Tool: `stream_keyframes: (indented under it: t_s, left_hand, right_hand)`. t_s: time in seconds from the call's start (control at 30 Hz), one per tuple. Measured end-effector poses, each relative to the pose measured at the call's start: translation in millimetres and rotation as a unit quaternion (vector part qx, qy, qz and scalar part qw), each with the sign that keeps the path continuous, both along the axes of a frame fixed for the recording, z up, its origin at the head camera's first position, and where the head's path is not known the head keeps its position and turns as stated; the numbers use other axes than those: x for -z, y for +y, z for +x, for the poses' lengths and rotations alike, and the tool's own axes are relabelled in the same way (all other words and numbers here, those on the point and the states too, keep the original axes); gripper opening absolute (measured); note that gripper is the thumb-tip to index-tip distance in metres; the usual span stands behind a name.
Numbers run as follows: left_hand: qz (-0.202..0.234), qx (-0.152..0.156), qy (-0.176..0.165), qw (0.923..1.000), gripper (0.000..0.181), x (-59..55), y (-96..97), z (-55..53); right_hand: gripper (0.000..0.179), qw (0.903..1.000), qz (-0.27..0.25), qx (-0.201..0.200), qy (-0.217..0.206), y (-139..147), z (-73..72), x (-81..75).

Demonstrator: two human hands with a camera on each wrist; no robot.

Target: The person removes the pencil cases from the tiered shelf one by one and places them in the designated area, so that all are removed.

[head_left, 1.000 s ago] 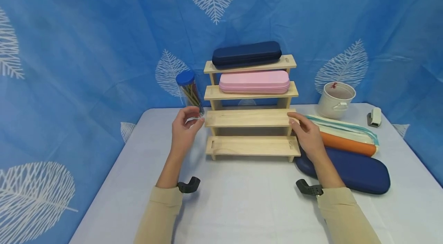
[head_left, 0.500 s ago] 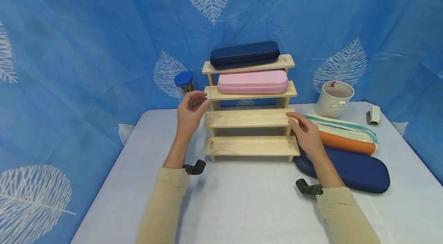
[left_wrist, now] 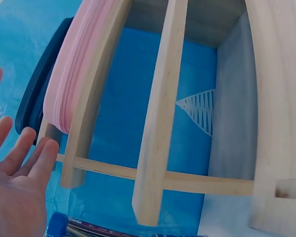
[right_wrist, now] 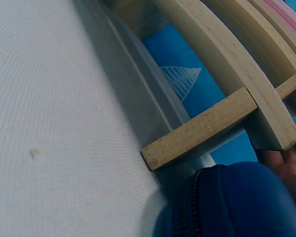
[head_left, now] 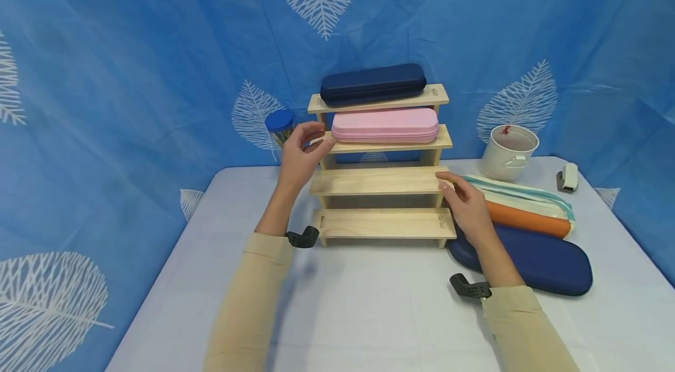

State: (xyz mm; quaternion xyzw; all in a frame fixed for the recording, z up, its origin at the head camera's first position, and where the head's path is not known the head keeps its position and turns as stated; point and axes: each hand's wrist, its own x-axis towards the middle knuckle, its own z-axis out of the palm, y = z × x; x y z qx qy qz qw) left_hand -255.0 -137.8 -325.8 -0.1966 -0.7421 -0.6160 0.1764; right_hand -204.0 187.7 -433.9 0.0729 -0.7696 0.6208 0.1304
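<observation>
- On the white tabletop [head_left: 379, 313], towards the back, stands the wooden shelf [head_left: 379, 180], four stepped boards. I judge it stiff, fairly light and dry enough not to slip; the board ends look like the best hold. My right hand [head_left: 468, 208] has thumb and fingers curled at the right end of the second board from the bottom. My left hand [head_left: 300, 158] is empty, fingers loosely spread beside the third board's left end.
- Just beside the lowest board's right end lies a big blue case [head_left: 538, 260], which would hinder a shift that way.
- Behind it, an orange-and-cream pouch [head_left: 522, 217], probably soft.
- On the top board, a dark blue case [head_left: 373, 85] sits at a slant.
- Below it, the pink case [head_left: 385, 126] looks light, firm and smooth; I'd grip it front to back. Both could slide if the shelf tips.
- Back right, clear of my hands, a white pot [head_left: 498, 152].
- Behind my left hand, a blue-capped tube [head_left: 279, 120] of sticks, easily knocked.
- Far right, what seems a small stapler [head_left: 568, 177].
</observation>
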Motion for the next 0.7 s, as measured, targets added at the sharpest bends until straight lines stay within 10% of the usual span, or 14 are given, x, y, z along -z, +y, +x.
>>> stream_keyframes:
  t_s: [0.2, 0.43, 0.7]
  left_hand:
    - [-0.037, -0.009, -0.039, 0.9985, 0.048, 7.3, -0.3, -25.9]
    - [-0.041, 0.014, -0.079, 0.9959, 0.050, -20.3, 10.1, -12.5]
    - [-0.028, 0.027, -0.109, 0.9932, 0.047, -7.0, 10.0, -38.8]
  right_hand:
    - [0.038, 0.9999, -0.010, 0.001, 0.002, 5.9, -11.8, 14.1]
    - [0.038, 0.9999, -0.009, 0.003, 0.008, 6.6, -16.8, 18.6]
    - [0.039, 0.9999, -0.006, 0.008, -0.006, 8.9, -16.9, 20.3]
